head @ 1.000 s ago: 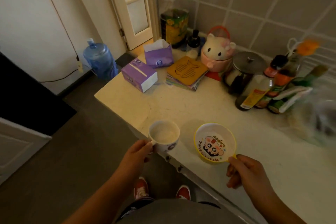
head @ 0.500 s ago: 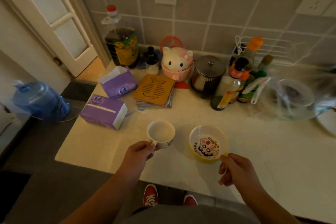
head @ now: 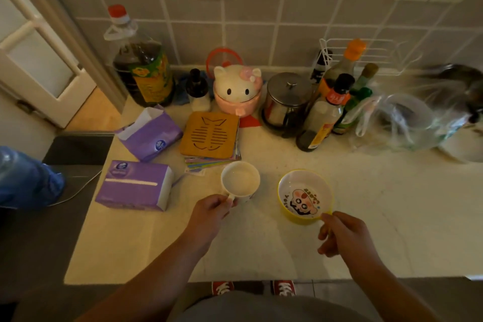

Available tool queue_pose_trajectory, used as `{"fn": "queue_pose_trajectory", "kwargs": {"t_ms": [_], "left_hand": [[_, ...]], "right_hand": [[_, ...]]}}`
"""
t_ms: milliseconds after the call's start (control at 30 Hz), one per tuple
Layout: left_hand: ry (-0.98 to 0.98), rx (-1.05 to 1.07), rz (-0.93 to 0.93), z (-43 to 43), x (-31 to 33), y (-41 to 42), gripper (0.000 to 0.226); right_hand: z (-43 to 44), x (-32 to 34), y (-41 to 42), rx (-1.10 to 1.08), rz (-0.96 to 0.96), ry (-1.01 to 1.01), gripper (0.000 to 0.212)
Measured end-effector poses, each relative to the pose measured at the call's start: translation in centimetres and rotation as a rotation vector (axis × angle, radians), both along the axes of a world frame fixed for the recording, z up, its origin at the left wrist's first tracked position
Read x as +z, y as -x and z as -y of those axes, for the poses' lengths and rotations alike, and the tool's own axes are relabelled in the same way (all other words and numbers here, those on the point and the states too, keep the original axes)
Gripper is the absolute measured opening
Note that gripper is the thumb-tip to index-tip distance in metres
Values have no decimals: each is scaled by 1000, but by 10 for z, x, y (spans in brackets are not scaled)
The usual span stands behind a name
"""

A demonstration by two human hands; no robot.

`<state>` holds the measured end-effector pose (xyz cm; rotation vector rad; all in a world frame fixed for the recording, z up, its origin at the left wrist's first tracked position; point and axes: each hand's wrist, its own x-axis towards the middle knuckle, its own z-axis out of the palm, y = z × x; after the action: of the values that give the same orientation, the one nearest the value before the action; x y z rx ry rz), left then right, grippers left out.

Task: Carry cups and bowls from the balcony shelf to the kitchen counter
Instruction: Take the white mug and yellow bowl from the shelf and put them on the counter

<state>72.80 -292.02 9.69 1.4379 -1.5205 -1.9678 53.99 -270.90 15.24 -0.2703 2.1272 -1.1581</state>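
Note:
A white cup (head: 240, 178) with an empty pale inside stands over the kitchen counter (head: 392, 217), and my left hand (head: 209, 213) grips its handle from the near side. To its right is a yellow bowl (head: 304, 196) with a cartoon face printed inside; my right hand (head: 342, 232) pinches its near rim. Both are upright and low above or on the counter; I cannot tell whether they touch it.
Two purple tissue packs (head: 136, 184) lie left of the cup. A wooden trivet (head: 210, 134) on a stack sits just behind it. Oil bottle (head: 142, 68), cat-shaped jar (head: 237, 91), steel canister (head: 286, 102), sauce bottles (head: 326, 115) and a plastic bag (head: 402, 123) line the tiled wall.
I have stepped up to the counter and turned to face it. Cup and bowl moved from its near edge to farther in over its surface, still held in the same hands.

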Motion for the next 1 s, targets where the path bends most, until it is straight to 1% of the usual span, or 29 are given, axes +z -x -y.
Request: {"fn": "queue_pose_trajectory", "kwargs": {"t_ms": [167,300,400,467,600,633,667,700,733,767,800,867,933,1000], "left_hand": [[66,-65,88,6,-7,7,15],[194,-132,173,8,-8,16,19],[347,-194,224,9,-6,20,25],[409,-220,243,8,-4,23,23],[492,-207,274,2,-5,21,21],[544,-203,287,1,-6,18,21],[632,-207,315,0,-8,13,25],[744,-221,368,-1,-11,9,37],[846,-251,442,-2,-14,3,54],[908,-290,526,-3,-17,-2,71],[921,-333,611,-5,-19,-7,86],[873,-431,741,-9,-23,-16,102],[841,-495,793,-11,-30,-24,106],[842,-522,803,-12,-31,-27,107]], "right_hand": [[3,-1,-1,-33,1,6,32],[5,-1,3,-56,9,5,31],[8,-2,7,-67,16,0,31],[10,-2,11,-69,17,1,32],[16,-4,18,-55,15,8,33],[18,-6,20,-54,18,13,33],[20,-8,22,-52,21,16,33],[22,-10,24,-50,24,17,32],[24,-12,26,-47,27,16,32],[26,-15,28,-45,31,16,32],[28,-18,31,-43,32,14,32],[32,-23,35,-36,26,10,34],[35,-28,39,-32,27,19,34],[39,-31,42,-29,40,38,34]]}}
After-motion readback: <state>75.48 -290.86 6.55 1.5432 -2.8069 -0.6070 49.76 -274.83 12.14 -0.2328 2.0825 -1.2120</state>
